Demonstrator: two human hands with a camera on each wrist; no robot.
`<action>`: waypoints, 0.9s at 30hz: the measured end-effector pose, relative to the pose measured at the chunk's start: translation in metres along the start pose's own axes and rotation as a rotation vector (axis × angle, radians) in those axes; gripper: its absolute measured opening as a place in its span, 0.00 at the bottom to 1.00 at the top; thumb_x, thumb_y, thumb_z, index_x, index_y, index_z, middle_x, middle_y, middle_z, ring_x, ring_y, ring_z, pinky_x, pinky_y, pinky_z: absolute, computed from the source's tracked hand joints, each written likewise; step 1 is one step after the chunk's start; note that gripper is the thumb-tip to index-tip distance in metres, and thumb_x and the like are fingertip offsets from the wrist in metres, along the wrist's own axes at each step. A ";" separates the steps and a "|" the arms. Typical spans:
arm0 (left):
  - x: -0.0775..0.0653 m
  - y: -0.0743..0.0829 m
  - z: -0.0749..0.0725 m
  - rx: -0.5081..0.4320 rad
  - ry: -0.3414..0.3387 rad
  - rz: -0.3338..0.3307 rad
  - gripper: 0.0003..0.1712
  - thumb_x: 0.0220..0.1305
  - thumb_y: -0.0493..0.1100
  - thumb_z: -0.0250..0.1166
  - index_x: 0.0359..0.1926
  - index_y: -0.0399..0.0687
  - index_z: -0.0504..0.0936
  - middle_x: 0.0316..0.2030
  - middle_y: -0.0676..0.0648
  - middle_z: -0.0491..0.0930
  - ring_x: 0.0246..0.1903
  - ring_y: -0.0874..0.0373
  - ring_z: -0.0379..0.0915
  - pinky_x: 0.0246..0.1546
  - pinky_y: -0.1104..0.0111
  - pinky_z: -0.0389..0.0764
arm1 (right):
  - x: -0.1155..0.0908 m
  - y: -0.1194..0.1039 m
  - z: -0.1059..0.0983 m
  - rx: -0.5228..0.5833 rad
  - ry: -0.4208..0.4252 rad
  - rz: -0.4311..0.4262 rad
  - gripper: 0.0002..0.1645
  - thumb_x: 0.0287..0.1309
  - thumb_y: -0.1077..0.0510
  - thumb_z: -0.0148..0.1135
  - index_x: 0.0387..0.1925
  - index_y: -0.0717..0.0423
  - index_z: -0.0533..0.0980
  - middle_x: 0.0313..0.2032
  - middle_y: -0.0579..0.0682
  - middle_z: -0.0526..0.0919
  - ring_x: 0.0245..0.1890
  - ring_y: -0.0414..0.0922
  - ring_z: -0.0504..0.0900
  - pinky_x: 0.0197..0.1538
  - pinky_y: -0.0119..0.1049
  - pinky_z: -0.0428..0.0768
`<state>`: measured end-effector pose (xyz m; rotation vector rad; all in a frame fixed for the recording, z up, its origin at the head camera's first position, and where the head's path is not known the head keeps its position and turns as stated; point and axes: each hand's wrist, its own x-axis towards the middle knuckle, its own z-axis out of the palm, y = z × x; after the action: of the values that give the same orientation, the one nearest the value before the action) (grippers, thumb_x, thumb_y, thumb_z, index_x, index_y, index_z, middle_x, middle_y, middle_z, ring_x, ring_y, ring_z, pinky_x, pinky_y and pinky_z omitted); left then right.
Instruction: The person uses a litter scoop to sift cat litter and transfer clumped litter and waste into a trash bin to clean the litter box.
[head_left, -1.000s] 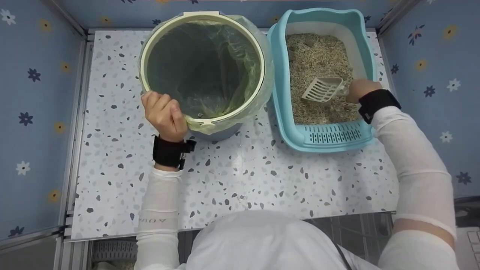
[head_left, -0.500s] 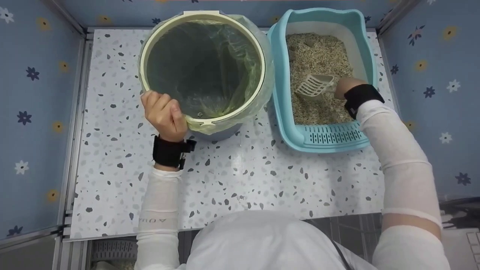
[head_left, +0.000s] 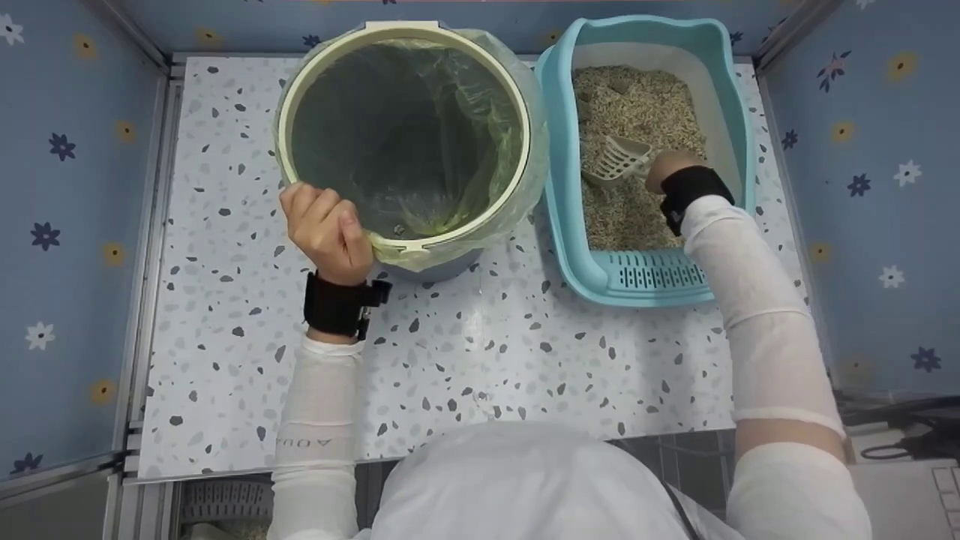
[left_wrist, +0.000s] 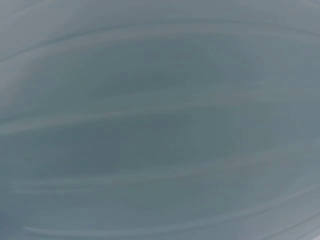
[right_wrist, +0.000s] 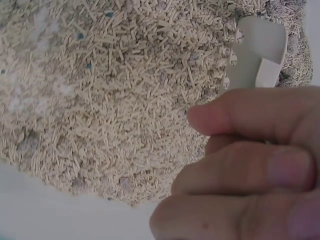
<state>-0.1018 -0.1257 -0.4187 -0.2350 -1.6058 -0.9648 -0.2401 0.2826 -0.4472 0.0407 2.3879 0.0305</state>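
My left hand [head_left: 326, 232] grips the near-left rim of a round trash can [head_left: 283, 142], which is lined with a thin yellow-green bag [head_left: 495, 120]. Only the can's ribbed grey side [left_wrist: 160, 135] shows in the left wrist view. My right hand [head_left: 673, 166] holds a pale slotted litter scoop [head_left: 622, 159] by its handle, mostly hidden in the fist. The scoop's head sits in the litter [head_left: 637, 101] of a turquoise litter box [head_left: 559, 150]. In the right wrist view, curled fingers [right_wrist: 240, 170] lie beside the scoop over pellet litter [right_wrist: 125, 110].
Both containers stand side by side at the back of a white speckled table [head_left: 450, 352]. Blue flowered panels [head_left: 75, 247] close in the sides and back. A perforated grey tray [head_left: 229, 499] lies below the front edge, and a keyboard [head_left: 946, 480] shows at lower right.
My right hand and the scoop have moved left through the litter toward the box's left wall, and the scoop's head sits lower in it. My left hand keeps its grip on the rim.
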 end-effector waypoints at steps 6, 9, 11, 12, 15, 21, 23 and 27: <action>0.000 0.000 0.001 -0.005 0.002 -0.001 0.28 0.58 0.46 0.42 0.06 0.37 0.55 0.08 0.44 0.50 0.15 0.47 0.46 0.29 0.55 0.56 | 0.012 -0.005 0.007 0.017 0.013 0.008 0.25 0.56 0.58 0.41 0.48 0.75 0.69 0.54 0.74 0.64 0.51 0.64 0.66 0.54 0.53 0.65; -0.001 -0.001 0.002 -0.005 0.002 0.000 0.27 0.57 0.45 0.42 0.05 0.37 0.55 0.08 0.44 0.50 0.15 0.47 0.46 0.29 0.55 0.56 | 0.017 -0.007 0.011 0.032 0.038 0.022 0.25 0.57 0.58 0.41 0.48 0.75 0.69 0.55 0.75 0.62 0.55 0.66 0.61 0.59 0.53 0.60; -0.001 -0.001 0.002 -0.004 0.003 0.000 0.26 0.56 0.45 0.42 0.05 0.37 0.55 0.08 0.44 0.50 0.15 0.47 0.46 0.29 0.55 0.56 | 0.019 -0.008 0.013 0.064 0.072 0.047 0.24 0.56 0.58 0.42 0.46 0.74 0.71 0.54 0.74 0.64 0.53 0.66 0.64 0.56 0.53 0.64; -0.001 -0.002 0.002 -0.004 0.003 0.000 0.25 0.55 0.44 0.42 0.05 0.37 0.55 0.08 0.44 0.50 0.15 0.47 0.46 0.29 0.55 0.56 | 0.019 -0.009 0.014 0.094 0.078 0.063 0.23 0.57 0.58 0.42 0.46 0.73 0.72 0.53 0.73 0.66 0.52 0.64 0.66 0.54 0.52 0.66; -0.001 -0.002 0.001 -0.001 0.006 0.000 0.26 0.56 0.45 0.42 0.05 0.37 0.55 0.08 0.44 0.50 0.15 0.47 0.47 0.30 0.55 0.56 | 0.021 -0.012 0.015 0.128 0.102 0.081 0.20 0.57 0.58 0.44 0.42 0.69 0.74 0.48 0.68 0.72 0.42 0.58 0.73 0.44 0.48 0.73; -0.001 0.000 0.001 -0.002 0.007 0.005 0.28 0.58 0.46 0.42 0.06 0.37 0.54 0.08 0.44 0.49 0.15 0.47 0.46 0.29 0.55 0.55 | 0.025 -0.020 0.015 0.160 0.110 0.061 0.20 0.59 0.60 0.41 0.44 0.68 0.74 0.47 0.66 0.74 0.39 0.55 0.74 0.41 0.48 0.73; 0.000 0.001 0.001 -0.003 0.010 0.005 0.29 0.59 0.47 0.42 0.06 0.37 0.54 0.08 0.44 0.49 0.15 0.47 0.45 0.29 0.55 0.55 | 0.027 -0.022 0.016 0.154 0.128 0.043 0.19 0.58 0.61 0.42 0.44 0.69 0.73 0.46 0.66 0.75 0.41 0.56 0.74 0.43 0.48 0.73; 0.001 0.002 0.002 -0.001 0.015 0.003 0.31 0.61 0.50 0.42 0.06 0.37 0.54 0.08 0.44 0.49 0.15 0.47 0.45 0.29 0.55 0.54 | 0.032 -0.025 0.020 0.150 0.177 0.044 0.19 0.58 0.61 0.43 0.44 0.70 0.73 0.46 0.66 0.75 0.45 0.59 0.74 0.48 0.48 0.72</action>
<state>-0.1024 -0.1235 -0.4173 -0.2296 -1.5912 -0.9630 -0.2503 0.2592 -0.4841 0.1682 2.5619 -0.1296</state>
